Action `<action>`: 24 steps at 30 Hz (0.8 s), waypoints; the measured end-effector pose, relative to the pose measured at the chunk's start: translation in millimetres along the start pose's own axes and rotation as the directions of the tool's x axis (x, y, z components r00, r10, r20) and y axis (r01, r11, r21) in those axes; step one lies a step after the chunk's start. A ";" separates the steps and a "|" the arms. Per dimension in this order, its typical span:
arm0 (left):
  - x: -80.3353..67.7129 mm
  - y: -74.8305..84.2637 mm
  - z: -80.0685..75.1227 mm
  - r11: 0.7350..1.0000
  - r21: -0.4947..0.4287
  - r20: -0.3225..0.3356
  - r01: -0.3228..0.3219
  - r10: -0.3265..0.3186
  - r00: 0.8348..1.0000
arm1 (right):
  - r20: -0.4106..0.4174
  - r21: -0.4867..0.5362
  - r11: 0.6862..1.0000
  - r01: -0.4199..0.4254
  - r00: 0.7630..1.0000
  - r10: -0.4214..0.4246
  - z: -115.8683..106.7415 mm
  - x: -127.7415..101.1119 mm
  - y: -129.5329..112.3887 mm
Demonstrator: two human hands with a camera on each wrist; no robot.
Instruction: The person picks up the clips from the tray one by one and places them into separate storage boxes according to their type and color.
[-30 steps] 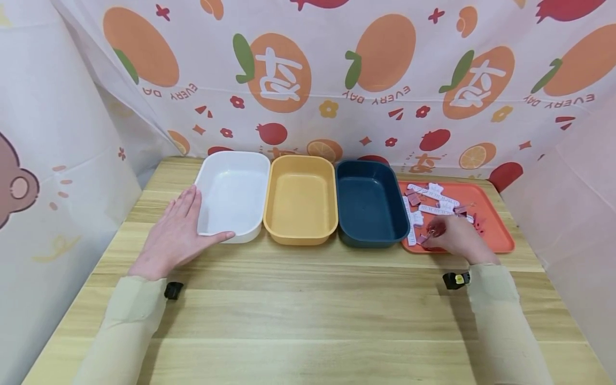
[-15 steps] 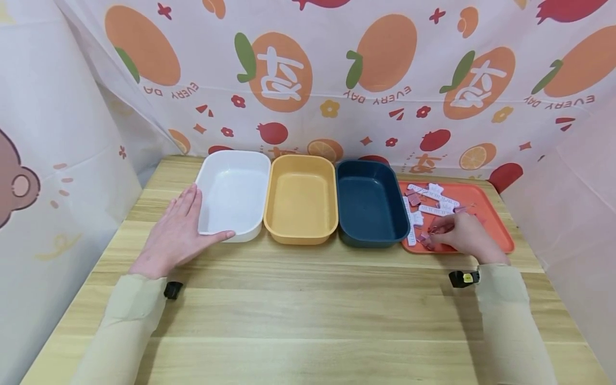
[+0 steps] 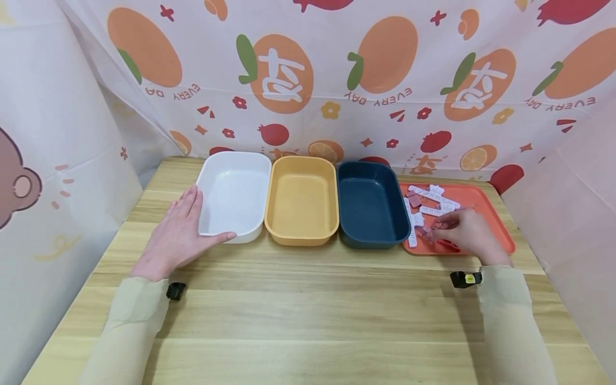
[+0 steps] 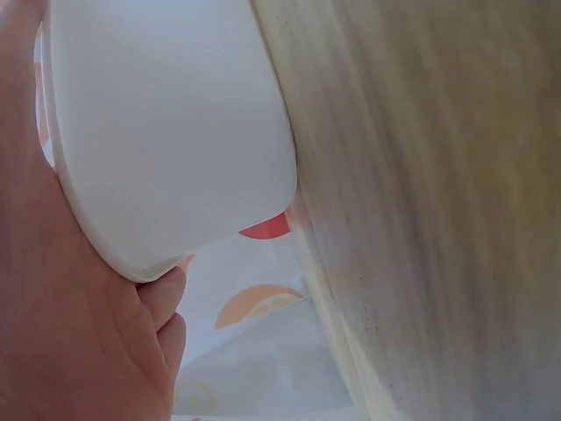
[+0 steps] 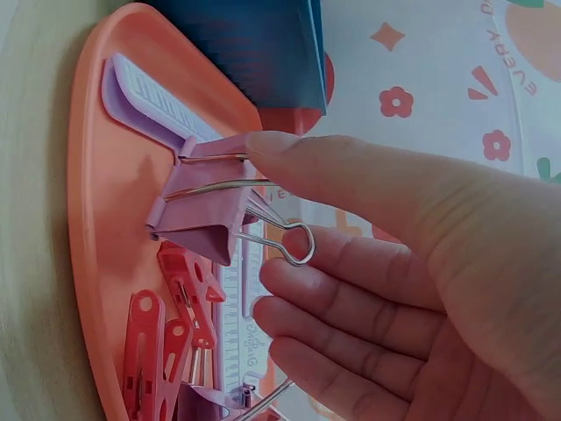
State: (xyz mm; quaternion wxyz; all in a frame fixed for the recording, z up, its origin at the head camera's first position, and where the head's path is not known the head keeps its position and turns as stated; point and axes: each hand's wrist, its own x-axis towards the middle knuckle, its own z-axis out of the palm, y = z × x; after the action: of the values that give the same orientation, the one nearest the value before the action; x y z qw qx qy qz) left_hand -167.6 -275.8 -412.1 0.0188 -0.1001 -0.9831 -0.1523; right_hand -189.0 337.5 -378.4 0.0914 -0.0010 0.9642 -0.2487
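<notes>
One right grip (image 3: 470,234) clamped on pink binder clip (image 5: 203,195); left grip (image 3: 177,235) straight-fingered against white bin (image 3: 235,199)

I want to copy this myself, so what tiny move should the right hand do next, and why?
Perhaps the right hand should close its fingers more firmly on the pink-purple binder clip: its thumb is at the clip, but the other fingers look loose, so it might slip toward the red clips nearby.
</notes>
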 end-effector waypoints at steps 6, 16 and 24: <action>-0.6 -0.7 1.0 1.000 -0.001 -0.012 -0.010 0.010 1.000 | -0.063 -0.012 1.000 0.017 0.998 -0.017 -3.2 -2.6 -0.2; 0.4 -1.4 2.1 1.000 -0.021 -0.001 0.000 0.000 1.000 | -0.182 -0.003 1.000 0.025 0.983 -0.025 -11.3 -7.1 -5.9; 0.5 -1.0 2.0 0.999 -0.033 -0.005 -0.008 0.008 1.000 | -0.246 0.059 0.998 0.006 0.969 0.009 -15.4 -5.7 -9.2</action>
State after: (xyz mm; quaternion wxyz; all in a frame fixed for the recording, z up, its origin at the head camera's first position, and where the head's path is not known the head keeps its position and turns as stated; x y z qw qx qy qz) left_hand -168.3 -276.1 -414.3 0.0198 -0.1038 -0.9800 -0.1688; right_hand -186.5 337.1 -359.7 -0.0288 0.0334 0.9603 -0.2755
